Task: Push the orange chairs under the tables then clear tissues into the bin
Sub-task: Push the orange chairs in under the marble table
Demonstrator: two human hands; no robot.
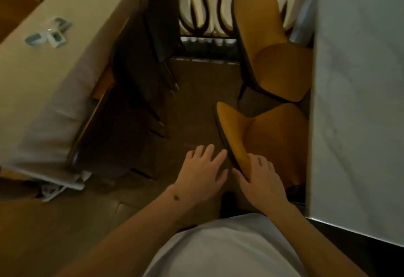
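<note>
right hand clamped on backrest edge of near orange chair, lower center-right | left hand fingers apart, just beside backrest | seat partly under right table | 2nd orange chair behind it

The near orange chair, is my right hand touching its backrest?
Touching. The head view shows the right hand wrapped over the near orange chair backrest's top edge, fingers on its front, thumb behind.

Near orange chair seat partly hidden under right table.
</note>
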